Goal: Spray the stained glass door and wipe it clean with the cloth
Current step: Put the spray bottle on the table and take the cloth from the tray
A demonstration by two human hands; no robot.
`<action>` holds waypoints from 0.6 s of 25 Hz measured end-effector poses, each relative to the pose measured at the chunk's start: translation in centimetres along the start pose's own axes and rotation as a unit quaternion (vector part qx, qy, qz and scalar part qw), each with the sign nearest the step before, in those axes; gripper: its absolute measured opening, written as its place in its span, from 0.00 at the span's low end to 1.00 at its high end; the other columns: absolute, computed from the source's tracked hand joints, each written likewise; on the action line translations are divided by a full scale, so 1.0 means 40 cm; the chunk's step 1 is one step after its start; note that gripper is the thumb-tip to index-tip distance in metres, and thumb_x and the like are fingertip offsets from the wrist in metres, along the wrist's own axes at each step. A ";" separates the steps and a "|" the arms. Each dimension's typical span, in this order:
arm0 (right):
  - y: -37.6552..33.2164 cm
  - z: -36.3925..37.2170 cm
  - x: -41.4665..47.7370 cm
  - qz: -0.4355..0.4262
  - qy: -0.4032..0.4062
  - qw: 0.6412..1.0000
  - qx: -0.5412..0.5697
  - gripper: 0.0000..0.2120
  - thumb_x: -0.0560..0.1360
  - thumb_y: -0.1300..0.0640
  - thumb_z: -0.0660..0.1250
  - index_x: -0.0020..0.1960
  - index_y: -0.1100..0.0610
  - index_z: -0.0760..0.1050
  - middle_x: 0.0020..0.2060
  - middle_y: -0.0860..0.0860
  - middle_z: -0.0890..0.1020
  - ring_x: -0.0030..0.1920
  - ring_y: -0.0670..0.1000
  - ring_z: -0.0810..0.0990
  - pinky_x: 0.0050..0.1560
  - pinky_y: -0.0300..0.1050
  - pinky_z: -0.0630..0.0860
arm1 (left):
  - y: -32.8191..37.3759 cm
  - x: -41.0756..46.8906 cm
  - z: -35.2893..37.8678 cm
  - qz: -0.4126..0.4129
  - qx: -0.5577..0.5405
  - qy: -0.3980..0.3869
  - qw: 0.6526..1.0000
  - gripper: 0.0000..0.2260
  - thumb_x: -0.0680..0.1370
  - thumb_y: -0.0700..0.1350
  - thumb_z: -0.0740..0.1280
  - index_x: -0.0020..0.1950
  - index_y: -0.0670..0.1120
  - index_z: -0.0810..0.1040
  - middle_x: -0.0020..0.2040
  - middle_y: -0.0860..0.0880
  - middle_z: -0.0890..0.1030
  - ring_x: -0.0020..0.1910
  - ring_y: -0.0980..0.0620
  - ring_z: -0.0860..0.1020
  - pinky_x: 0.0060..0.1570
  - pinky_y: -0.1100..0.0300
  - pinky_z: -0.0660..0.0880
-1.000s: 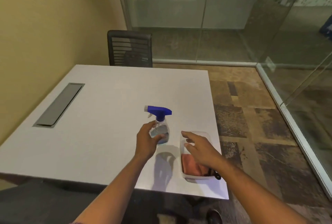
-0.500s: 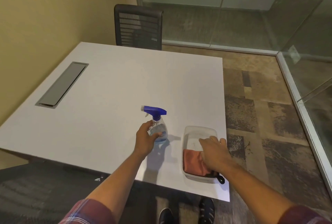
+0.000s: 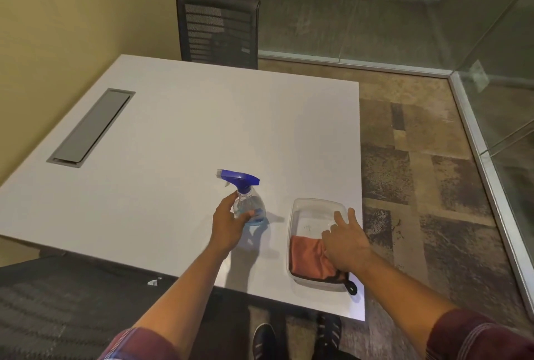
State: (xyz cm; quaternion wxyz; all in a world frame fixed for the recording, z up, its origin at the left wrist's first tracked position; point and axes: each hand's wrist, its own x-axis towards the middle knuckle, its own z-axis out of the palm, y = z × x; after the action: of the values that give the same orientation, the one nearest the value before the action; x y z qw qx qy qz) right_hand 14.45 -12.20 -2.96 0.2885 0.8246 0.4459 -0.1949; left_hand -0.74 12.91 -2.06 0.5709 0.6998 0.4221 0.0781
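On white table (image 3: 179, 140), left hand (image 3: 228, 223) wrapping clear spray bottle (image 3: 248, 203) standing upright, right hand (image 3: 345, 247) lying inside clear tray (image 3: 315, 203), fingers pinching orange cloth (image 3: 306, 257), glass door (image 3: 502, 76) sitting well apart, far right.

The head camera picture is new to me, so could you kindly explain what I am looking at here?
There is no machine: a person wears a camera on the head, looking down at their own two hands. In front is a white table. The left hand is wrapped around a spray bottle with a blue top, standing upright on the table. The right hand reaches into a clear plastic tray and presses on an orange cloth lying inside. A black chair stands beyond the table, and glass walls lie behind and to the right.
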 end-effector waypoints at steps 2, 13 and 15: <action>0.003 -0.013 0.002 -0.003 -0.007 1.000 -0.012 0.20 0.86 0.48 0.58 0.74 0.54 0.74 0.72 0.57 0.79 0.84 0.65 0.55 0.79 0.76 0.41 | 0.002 -0.026 0.008 -0.007 0.004 0.031 0.999 0.33 0.79 0.42 0.79 0.82 0.47 0.72 0.79 0.44 0.77 0.77 0.46 0.75 0.81 0.43 0.70; 0.002 -0.055 -0.001 0.039 -0.018 0.999 -0.003 0.15 0.84 0.51 0.63 0.69 0.51 0.77 0.66 0.54 0.81 0.80 0.62 0.63 0.78 0.75 0.46 | 0.032 -0.226 0.166 -0.129 0.044 -0.021 0.991 0.16 0.87 0.48 0.68 0.74 0.45 0.78 0.69 0.43 0.83 0.65 0.42 0.84 0.70 0.42 0.82; 0.000 -0.057 -0.004 0.051 0.008 0.998 0.041 0.14 0.83 0.55 0.63 0.67 0.50 0.78 0.62 0.54 0.83 0.76 0.61 0.67 0.77 0.73 0.50 | 0.048 -0.224 0.183 -0.112 0.074 -0.048 0.990 0.17 0.87 0.48 0.68 0.76 0.45 0.78 0.70 0.43 0.83 0.66 0.42 0.83 0.72 0.44 0.81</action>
State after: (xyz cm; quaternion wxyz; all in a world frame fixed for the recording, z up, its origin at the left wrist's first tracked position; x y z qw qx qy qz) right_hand 14.52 -10.82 -1.16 0.2600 0.8589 0.3973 -0.1918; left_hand -1.10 1.46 0.49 0.5424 0.6915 0.4743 -0.0511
